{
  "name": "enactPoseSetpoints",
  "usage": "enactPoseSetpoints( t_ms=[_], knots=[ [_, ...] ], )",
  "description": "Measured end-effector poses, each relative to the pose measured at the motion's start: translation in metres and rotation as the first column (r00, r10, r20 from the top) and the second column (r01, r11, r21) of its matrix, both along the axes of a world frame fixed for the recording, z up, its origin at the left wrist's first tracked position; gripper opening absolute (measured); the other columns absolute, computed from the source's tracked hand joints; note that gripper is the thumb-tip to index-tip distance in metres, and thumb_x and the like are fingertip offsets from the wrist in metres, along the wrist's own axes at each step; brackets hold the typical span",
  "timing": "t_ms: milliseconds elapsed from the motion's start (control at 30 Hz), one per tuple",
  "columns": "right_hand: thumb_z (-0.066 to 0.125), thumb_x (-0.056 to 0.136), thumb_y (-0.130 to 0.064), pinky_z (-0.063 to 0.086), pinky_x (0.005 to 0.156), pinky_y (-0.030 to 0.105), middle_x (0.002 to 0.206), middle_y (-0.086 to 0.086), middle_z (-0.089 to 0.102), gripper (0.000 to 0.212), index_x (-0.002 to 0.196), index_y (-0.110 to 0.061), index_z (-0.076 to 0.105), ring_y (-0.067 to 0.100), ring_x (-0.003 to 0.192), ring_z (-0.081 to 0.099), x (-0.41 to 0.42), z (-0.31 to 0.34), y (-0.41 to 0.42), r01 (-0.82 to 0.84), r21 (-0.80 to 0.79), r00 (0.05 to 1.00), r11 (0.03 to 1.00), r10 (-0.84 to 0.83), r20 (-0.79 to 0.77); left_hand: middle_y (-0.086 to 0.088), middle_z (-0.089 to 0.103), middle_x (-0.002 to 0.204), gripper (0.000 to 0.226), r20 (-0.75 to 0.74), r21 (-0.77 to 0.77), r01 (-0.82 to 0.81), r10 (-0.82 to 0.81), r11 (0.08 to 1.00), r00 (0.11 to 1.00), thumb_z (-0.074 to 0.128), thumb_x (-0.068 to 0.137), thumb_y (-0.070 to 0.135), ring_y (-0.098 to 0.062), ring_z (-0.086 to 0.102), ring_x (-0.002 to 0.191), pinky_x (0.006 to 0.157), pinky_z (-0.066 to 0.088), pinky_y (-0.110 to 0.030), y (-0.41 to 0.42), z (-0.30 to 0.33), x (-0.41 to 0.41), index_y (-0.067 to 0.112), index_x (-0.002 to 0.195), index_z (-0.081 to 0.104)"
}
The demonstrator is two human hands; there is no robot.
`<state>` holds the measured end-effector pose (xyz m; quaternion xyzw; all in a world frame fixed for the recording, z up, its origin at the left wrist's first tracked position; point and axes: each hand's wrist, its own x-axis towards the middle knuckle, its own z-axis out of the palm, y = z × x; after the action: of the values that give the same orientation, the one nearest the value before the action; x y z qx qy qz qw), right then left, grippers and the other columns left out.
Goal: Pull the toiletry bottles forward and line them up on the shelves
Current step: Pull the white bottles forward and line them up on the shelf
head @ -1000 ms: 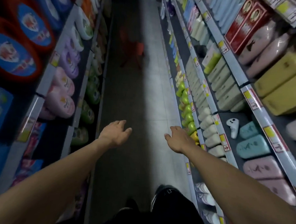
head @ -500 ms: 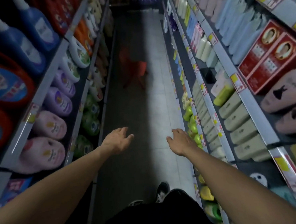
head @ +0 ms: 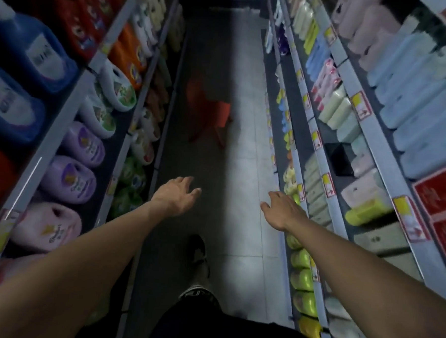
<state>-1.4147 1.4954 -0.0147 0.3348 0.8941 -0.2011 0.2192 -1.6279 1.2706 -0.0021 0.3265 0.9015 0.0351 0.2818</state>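
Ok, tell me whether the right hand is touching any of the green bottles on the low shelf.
Cannot tell. In the head view the right hand is open and overlaps the shelf edge beside the green bottles, but neither contact nor gap shows plainly.

A dim shop aisle seen from above. The left hand (head: 175, 196) and right hand (head: 281, 210) reach forward, empty, fingers spread, over the tiled floor (head: 242, 170). Bottle-filled shelves (head: 328, 159) line both sides; a red stool (head: 209, 116) stands ahead.

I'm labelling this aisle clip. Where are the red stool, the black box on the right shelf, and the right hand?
red stool (head: 211, 114): head view, on its seat.
black box (head: 340, 159): head view, on its top face.
right hand (head: 283, 209): head view, on the back of the hand.
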Motion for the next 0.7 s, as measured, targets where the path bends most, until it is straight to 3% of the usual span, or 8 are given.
enactPoseSetpoints(
  t_ms=[533, 700],
  knots=[
    [0.032, 0.106, -0.047, 0.038, 0.112, 0.047, 0.160, 0.009, 0.035, 0.061, 0.157, -0.015, 0.031, 0.031, 0.146, 0.034, -0.255, 0.007, 0.136, 0.134, 0.013, 0.989, 0.991, -0.134, 0.061, -0.011, 0.039, 0.160, 0.068, 0.064, 0.000, 0.049, -0.049, 0.999, 0.997, 0.037, 0.105, 0.058, -0.031, 0.036, 0.148, 0.121, 0.032, -0.045, 0.163, -0.014, -0.283, 0.019, 0.160, 0.030],
    [0.035, 0.106, -0.046, 0.036, 0.116, 0.046, 0.165, 0.010, 0.025, 0.060, 0.156, -0.012, 0.034, 0.029, 0.153, 0.022, -0.297, 0.004, 0.186, 0.175, -0.014, 0.984, 0.985, -0.174, 0.047, -0.012, 0.037, 0.162, 0.067, 0.087, -0.007, 0.093, -0.092, 0.996, 0.992, 0.036, 0.105, 0.056, -0.031, 0.034, 0.149, 0.122, 0.029, -0.045, 0.224, -0.016, -0.331, 0.018, 0.161, 0.028]
  ],
)
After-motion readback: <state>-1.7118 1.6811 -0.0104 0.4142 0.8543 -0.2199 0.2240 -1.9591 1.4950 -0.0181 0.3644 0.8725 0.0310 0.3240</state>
